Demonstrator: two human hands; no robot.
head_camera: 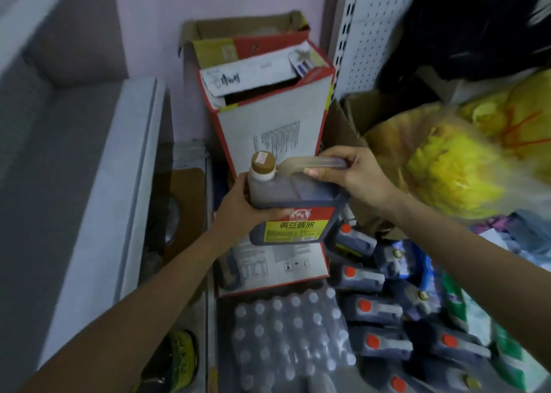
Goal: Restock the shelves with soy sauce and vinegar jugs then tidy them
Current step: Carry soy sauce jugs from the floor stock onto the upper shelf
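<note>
Restocking is under way: the left hand point(238, 210) cups the dark brown-capped plastic soy sauce jug point(293, 210), the right hand point(354, 175) grasps its handle. Next, probably, shelve it beside the red-capped jugs point(378, 324) below the right hand.

Pale pink wall point(155, 19) at twelve o'clock, white pegboard panel point(372, 34) at one, grey-white cabinet point(98, 184) along nine, dim light.

Held soy sauce jug point(293, 201): one. Orange-capped jugs point(369, 309): six. Red-white cartons point(268, 118): two. Bottle pack point(289, 333): one.
</note>
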